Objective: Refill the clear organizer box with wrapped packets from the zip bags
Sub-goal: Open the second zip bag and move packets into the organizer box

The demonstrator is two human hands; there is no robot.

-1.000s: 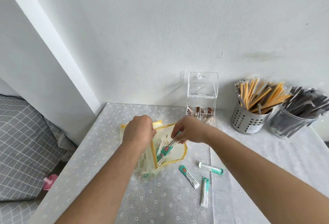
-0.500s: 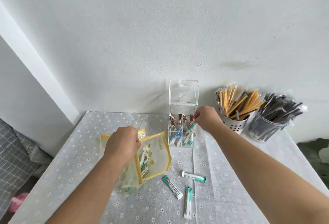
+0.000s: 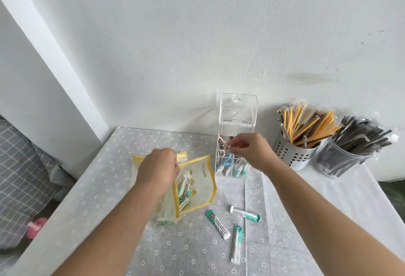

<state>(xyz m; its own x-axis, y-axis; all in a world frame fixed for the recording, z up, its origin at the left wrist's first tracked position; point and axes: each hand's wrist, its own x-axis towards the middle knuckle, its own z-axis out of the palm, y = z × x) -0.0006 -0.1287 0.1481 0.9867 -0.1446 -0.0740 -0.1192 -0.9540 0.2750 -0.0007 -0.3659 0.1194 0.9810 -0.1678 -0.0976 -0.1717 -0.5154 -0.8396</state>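
over organizer box (image 3: 236, 144) | right hand (image 3: 252, 151) fingers loosely spread, empty | left hand (image 3: 158, 169) fingers gripping zip bag (image 3: 197, 185)

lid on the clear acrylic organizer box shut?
No, the hinged lid of the clear acrylic organizer box stands flipped up against the wall while the right hand hovers over the open compartments.

A perforated metal cup (image 3: 293, 157) of yellow sticks stands touching a clear jar (image 3: 337, 161) of dark sticks.

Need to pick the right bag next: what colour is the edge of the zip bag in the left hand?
Yellow, around a clear zip bag held by the left hand; seen in the head view.
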